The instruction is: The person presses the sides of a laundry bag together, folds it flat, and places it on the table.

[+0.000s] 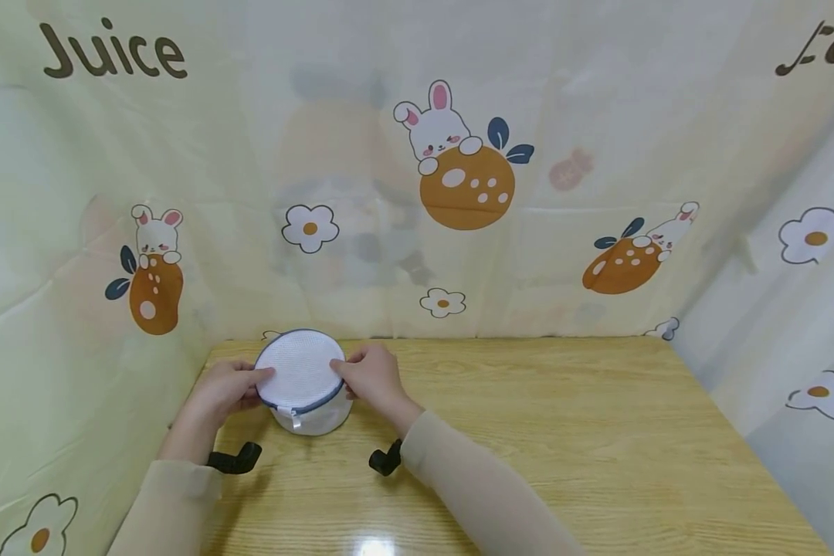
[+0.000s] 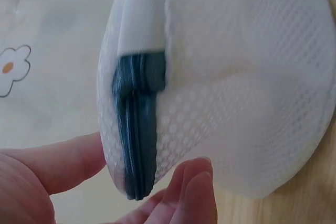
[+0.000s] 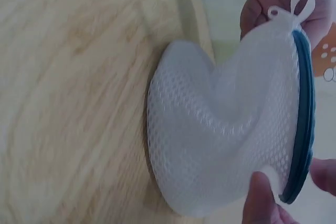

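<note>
A round white mesh laundry bag [image 1: 300, 369] with a dark blue zipper stands on the left part of the table, its flat top tilted toward me. My left hand [image 1: 231, 388] pinches the bag's top edge on the left, thumb on top. On the opposite side, the right hand [image 1: 377, 378] pinches the same edge, its thumb also on top. The blue zipper [image 2: 139, 140] runs along the rim in the left wrist view and looks closed there. A white loop [image 3: 304, 2] sticks out from the rim. The side wall [image 3: 184, 124] sags inward in the right wrist view.
The wooden table [image 1: 528, 432] stretches to the right of the bag. A printed curtain [image 1: 361, 154] hangs behind the table and along both sides. Black wrist-camera mounts [image 1: 387, 459] jut out near both wrists.
</note>
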`<act>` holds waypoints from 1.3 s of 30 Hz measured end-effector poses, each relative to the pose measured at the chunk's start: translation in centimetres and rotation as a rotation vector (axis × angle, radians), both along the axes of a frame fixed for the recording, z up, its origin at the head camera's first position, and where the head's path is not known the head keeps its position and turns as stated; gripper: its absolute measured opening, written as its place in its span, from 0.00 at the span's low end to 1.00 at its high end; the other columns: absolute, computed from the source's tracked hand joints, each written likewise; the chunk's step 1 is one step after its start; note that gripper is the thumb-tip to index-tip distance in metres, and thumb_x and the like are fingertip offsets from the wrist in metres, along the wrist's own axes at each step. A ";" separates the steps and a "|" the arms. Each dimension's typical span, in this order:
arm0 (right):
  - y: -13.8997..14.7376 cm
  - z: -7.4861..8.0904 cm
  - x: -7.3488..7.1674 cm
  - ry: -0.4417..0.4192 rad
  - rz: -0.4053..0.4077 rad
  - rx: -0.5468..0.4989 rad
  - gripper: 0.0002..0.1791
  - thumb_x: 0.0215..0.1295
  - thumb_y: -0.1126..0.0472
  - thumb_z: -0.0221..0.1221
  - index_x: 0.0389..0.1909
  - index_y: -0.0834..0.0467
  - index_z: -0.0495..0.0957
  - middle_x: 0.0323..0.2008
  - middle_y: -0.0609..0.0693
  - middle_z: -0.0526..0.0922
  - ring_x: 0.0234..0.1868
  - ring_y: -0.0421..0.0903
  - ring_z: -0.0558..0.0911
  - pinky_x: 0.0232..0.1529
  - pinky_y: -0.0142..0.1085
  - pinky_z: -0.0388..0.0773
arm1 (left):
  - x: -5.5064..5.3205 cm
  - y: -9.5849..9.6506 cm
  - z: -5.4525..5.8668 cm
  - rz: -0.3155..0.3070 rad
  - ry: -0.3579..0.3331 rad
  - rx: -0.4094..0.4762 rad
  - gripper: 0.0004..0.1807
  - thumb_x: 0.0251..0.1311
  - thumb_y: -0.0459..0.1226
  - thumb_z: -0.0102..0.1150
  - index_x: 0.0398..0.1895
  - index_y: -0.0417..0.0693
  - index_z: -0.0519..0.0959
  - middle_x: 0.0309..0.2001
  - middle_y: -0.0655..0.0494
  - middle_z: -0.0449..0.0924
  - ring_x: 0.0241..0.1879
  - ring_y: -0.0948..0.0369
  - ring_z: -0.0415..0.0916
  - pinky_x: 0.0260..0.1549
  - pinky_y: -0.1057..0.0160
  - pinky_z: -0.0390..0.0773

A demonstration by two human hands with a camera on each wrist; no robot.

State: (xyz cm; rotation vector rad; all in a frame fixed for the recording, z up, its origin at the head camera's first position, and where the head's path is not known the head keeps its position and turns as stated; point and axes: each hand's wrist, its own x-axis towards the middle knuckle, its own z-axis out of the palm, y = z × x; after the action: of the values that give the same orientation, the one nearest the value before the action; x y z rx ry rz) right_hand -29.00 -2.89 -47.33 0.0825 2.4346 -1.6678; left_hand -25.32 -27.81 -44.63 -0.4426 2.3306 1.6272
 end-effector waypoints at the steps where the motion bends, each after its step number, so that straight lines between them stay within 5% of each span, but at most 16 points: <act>1: -0.1 0.1 0.2 -0.018 0.001 0.003 0.14 0.68 0.52 0.74 0.34 0.57 0.83 0.22 0.51 0.85 0.22 0.45 0.87 0.34 0.44 0.92 | 0.2 0.1 0.0 0.001 0.003 0.004 0.28 0.76 0.41 0.65 0.64 0.26 0.74 0.37 0.53 0.86 0.35 0.63 0.84 0.44 0.61 0.91; 7: -0.4 -0.2 0.8 -0.089 0.002 -0.070 0.12 0.69 0.55 0.73 0.35 0.61 0.87 0.23 0.54 0.88 0.21 0.42 0.87 0.32 0.39 0.91 | 0.8 0.4 -0.4 0.018 0.005 0.043 0.31 0.77 0.39 0.62 0.70 0.22 0.70 0.46 0.45 0.87 0.39 0.62 0.86 0.48 0.57 0.91; 15: -0.5 -1.6 0.8 -0.183 -0.022 -0.344 0.12 0.70 0.64 0.70 0.47 0.69 0.87 0.26 0.54 0.87 0.23 0.40 0.87 0.34 0.34 0.91 | 0.7 0.6 -1.4 0.108 -0.038 0.183 0.24 0.76 0.34 0.62 0.66 0.25 0.73 0.32 0.56 0.85 0.32 0.63 0.80 0.33 0.68 0.85; 20: -0.5 -2.4 0.3 -0.244 -0.056 -0.489 0.11 0.69 0.67 0.69 0.48 0.68 0.85 0.26 0.51 0.84 0.22 0.38 0.84 0.28 0.28 0.87 | 0.3 0.5 -2.0 0.142 -0.051 0.260 0.18 0.74 0.32 0.64 0.59 0.29 0.76 0.31 0.58 0.82 0.31 0.64 0.79 0.31 0.69 0.85; 25: -0.5 -2.9 0.3 -0.300 -0.064 -0.588 0.13 0.69 0.69 0.67 0.52 0.71 0.84 0.27 0.52 0.86 0.25 0.39 0.87 0.31 0.30 0.88 | 0.1 0.2 -2.4 0.160 -0.074 0.430 0.12 0.75 0.29 0.62 0.56 0.31 0.75 0.30 0.57 0.85 0.30 0.66 0.84 0.32 0.71 0.86; 30: -0.6 -3.2 0.3 -0.331 -0.068 -0.636 0.18 0.70 0.70 0.67 0.58 0.74 0.81 0.28 0.53 0.86 0.27 0.40 0.89 0.33 0.31 0.89 | 0.2 0.1 -2.5 0.177 -0.108 0.492 0.08 0.74 0.28 0.61 0.52 0.35 0.76 0.29 0.55 0.87 0.29 0.66 0.87 0.32 0.71 0.87; 39: -0.4 -2.9 0.5 -0.313 -0.063 -0.603 0.17 0.71 0.69 0.67 0.56 0.73 0.83 0.29 0.53 0.87 0.28 0.40 0.88 0.34 0.31 0.90 | 0.3 0.3 -2.6 0.161 -0.089 0.454 0.12 0.74 0.29 0.62 0.55 0.33 0.76 0.30 0.56 0.87 0.30 0.66 0.86 0.32 0.70 0.87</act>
State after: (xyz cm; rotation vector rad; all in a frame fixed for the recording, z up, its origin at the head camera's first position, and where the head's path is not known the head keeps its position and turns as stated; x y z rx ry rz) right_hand -28.51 -3.29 -50.23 0.3059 1.6500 -2.1494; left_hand -25.07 -27.55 -47.25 -0.5934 1.8212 2.0888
